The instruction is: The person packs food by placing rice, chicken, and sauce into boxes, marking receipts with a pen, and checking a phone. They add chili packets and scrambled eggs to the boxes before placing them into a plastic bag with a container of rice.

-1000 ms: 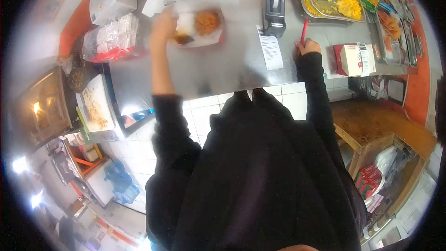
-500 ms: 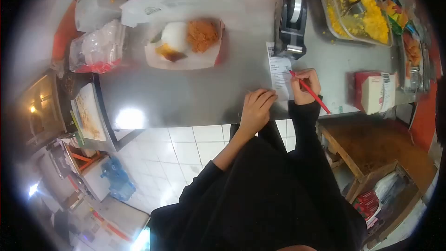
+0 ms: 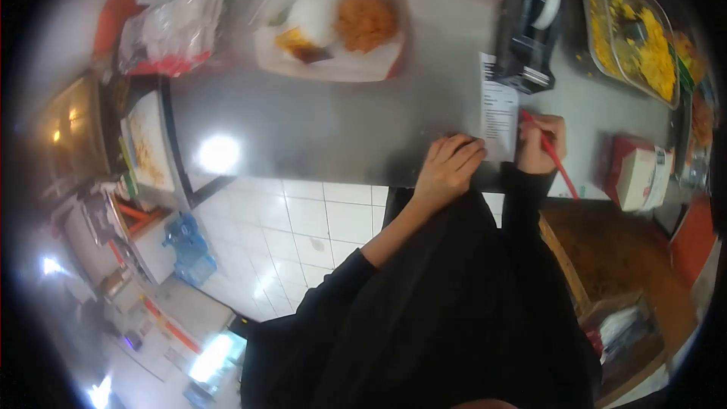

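Note:
My right hand (image 3: 541, 144) is closed round a red pen (image 3: 559, 159), its upper end beside the right edge of a printed receipt (image 3: 498, 117). The narrow white slip lies on the metal counter, its top against a black tape dispenser (image 3: 525, 38). Bent slightly, the fingers of my left hand (image 3: 452, 168) rest on the counter, fingertips at the receipt's lower left edge. Farther left, an open paper food box (image 3: 333, 68) holds white rice (image 3: 313, 19), a reddish-brown fried piece (image 3: 367, 21) and something yellow with a dark part.
At the right stand a clear tub (image 3: 666, 98) of yellow crumbly food and a red-and-white box (image 3: 640, 174) with a paper slip on it. Plastic-wrapped packs (image 3: 170, 34) lie at the left. Below are a tiled floor (image 3: 307, 216) and wooden shelving (image 3: 628, 257).
The view has swung, so the counter items appear farther right. The pen's upper end has gone from over the receipt to its right edge. My left hand stays by the receipt's lower left.

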